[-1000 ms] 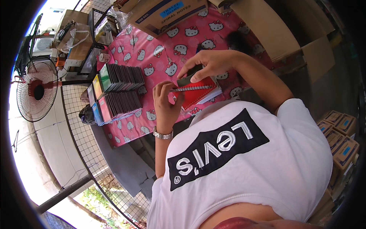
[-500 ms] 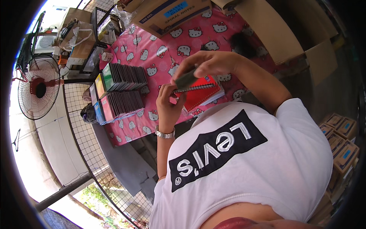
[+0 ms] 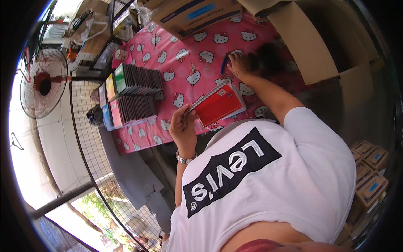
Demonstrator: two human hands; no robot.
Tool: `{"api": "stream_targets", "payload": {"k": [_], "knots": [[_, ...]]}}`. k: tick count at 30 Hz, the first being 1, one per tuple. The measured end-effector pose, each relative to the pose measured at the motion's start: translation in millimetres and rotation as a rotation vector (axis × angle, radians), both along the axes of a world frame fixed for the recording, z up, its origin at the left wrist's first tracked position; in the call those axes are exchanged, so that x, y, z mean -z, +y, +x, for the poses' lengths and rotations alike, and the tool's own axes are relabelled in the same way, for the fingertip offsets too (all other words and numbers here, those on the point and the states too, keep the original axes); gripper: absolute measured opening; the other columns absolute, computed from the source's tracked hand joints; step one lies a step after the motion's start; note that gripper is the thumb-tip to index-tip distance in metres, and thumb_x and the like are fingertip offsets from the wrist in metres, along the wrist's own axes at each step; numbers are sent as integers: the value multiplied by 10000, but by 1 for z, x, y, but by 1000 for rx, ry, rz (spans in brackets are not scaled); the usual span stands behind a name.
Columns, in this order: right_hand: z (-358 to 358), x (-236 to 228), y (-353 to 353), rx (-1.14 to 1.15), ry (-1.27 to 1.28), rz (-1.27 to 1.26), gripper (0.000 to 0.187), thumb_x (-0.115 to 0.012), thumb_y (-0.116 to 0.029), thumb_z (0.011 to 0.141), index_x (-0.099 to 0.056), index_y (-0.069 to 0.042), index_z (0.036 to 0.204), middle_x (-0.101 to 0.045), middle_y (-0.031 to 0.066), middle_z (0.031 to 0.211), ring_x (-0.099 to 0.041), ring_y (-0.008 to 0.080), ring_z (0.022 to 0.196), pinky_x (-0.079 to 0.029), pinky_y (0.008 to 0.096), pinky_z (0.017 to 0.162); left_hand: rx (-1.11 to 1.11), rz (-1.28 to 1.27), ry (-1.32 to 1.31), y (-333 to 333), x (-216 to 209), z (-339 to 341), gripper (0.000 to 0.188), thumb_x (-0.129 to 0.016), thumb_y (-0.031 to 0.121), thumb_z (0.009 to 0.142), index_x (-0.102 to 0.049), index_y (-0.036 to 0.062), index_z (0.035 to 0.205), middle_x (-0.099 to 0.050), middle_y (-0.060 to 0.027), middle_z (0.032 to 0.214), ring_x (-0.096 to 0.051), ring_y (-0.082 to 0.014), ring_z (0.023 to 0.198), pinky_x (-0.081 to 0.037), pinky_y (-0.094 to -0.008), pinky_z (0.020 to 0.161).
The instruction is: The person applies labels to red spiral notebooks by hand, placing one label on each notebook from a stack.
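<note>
Pink counter (image 3: 178, 69), left edge: two rows of notebooks (image 3: 137, 80). Near the front edge, the left hand (image 3: 183, 129) pinches the red notebook (image 3: 220, 107) by its coil; holding gently should keep the wires straight. Farther back, the right hand (image 3: 240, 67) touches a thin blue thing (image 3: 224, 64); I cannot tell if it grips

Shows pink-topped table (image 3: 189, 48) at 12 o'clock, wire-mesh partition (image 3: 89, 145) from 9 to 7, fan (image 3: 44, 86) near 9:30; admits bright daylight at 8.
</note>
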State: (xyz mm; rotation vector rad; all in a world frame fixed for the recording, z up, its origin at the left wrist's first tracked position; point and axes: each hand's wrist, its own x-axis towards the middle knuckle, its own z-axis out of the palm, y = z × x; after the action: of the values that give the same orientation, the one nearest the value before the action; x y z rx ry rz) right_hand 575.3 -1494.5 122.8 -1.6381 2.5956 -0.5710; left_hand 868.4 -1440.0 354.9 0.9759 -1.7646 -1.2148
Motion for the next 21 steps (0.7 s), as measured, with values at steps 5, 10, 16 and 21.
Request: {"api": "stream_targets", "payload": {"k": [5, 10, 16, 21], "knots": [[-2, 41, -34, 118, -94, 188, 465, -707, -336, 848, -569, -101, 1224, -646, 99, 1176, -603, 278, 1120, -446, 496, 955, 48, 134, 55, -3, -7, 0, 239, -659, -29, 917, -622, -35, 1153, -688, -67, 974, -662, -97, 851, -531, -223, 763], [-43, 32, -46, 105, -567, 136, 353, -645, -255, 876, -596, -81, 1179, -687, 156, 1115, -677, 296, 1014, -504, 441, 851, 67, 163, 61, -10, -3, -3, 270, -663, -30, 914, -625, -38, 1181, -692, -64, 979, -654, -87, 852, -521, -218, 755], [-33, -194, 2, -312, -1143, -752, 350, -624, -162, 863, -544, -45, 1182, -641, 90, 1034, -577, 150, 859, -491, 301, 789, -4, 9, 18, -4, 6, 8, 228, -675, -56, 890, -662, -32, 1116, -697, -47, 940, -636, -67, 833, -513, -212, 725], [28, -289, 65, -815, -168, -599, 451, -777, -318, 766, -624, -63, 1105, -593, 71, 1042, -569, 217, 950, -436, 367, 853, 66, -90, -25, -6, 6, -18, 200, -690, -65, 872, -673, -41, 1069, -702, -45, 944, -637, -66, 818, -514, -212, 716]]}}
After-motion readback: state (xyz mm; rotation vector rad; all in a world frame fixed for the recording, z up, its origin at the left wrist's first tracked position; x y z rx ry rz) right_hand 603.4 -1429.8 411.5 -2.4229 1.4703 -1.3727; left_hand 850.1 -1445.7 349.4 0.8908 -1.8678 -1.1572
